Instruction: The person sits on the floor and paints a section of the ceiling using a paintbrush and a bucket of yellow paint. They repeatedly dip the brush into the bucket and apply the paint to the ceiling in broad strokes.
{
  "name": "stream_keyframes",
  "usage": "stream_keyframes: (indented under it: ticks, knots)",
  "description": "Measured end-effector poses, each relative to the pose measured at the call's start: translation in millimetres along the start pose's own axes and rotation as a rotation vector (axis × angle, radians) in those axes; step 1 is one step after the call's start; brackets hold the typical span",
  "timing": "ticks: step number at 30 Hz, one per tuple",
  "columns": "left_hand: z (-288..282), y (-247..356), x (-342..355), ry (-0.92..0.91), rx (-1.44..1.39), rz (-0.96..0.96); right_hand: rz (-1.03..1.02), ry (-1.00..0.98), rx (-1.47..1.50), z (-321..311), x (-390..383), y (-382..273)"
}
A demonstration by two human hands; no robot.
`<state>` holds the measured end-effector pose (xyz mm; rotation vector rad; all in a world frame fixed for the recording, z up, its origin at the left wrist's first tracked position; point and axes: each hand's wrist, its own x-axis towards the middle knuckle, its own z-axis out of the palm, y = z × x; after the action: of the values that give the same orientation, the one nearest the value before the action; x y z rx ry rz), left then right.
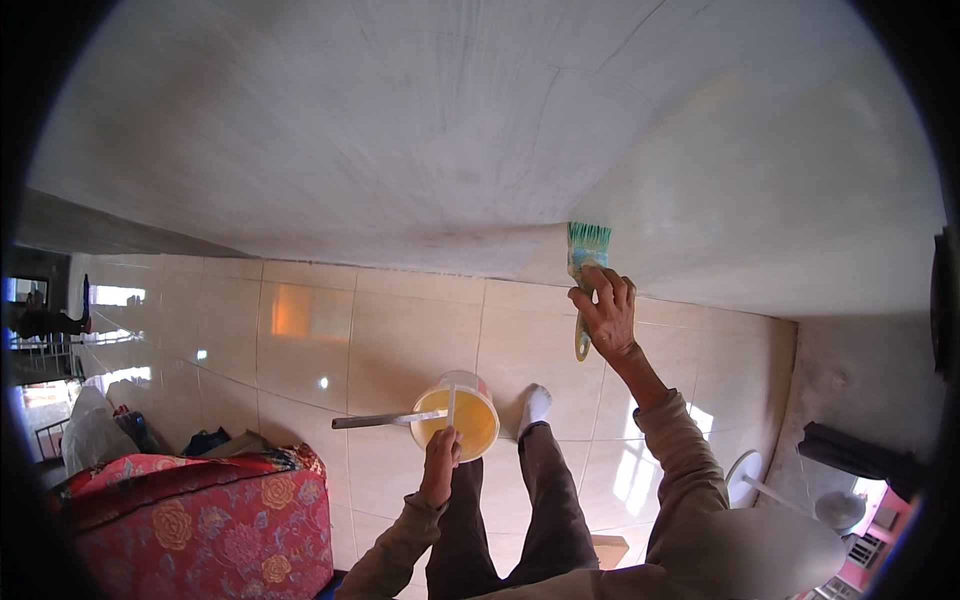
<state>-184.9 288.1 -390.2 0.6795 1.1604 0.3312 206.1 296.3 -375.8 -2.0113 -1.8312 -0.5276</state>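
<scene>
My right hand (608,308) is closed round a paintbrush (588,256) with green bristles and a yellowish handle end. The bristles point up at the lower part of the wall (420,130), close to the edge between a grey area and a paler, smoother one. Whether they touch it I cannot tell. My left hand (441,464) grips the white handle of a pale bucket (485,388) with yellow liquid inside. A flat grey stick (375,421) leans over the bucket's left rim, its inner end near the handle.
Shiny cream tiles (410,330) cover the floor. Red floral-covered furniture (210,530) stands at lower left, with a plastic bag (92,435) behind it. My socked foot (536,405) is right of the bucket. A stand with a round white base (743,474) is at lower right.
</scene>
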Motion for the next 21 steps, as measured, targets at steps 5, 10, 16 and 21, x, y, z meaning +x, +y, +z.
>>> stream_keyframes:
  ticks: [5, 10, 16, 21]
  knots:
    - [-7, -6, 9, 0.036, 0.006, -0.021, 0.041, -0.126, 0.126, 51, -30, -2]
    - [-3, -7, 6, 0.025, -0.008, 0.0, 0.081, -0.19, 0.195, 42, -31, 1]
    - [5, 7, -24, 0.022, -0.022, -0.042, 0.029, -0.103, 0.165, -70, 28, 10]
    - [21, 28, -47, -0.019, -0.022, 0.004, -0.046, -0.035, 0.09, -198, 107, 11]
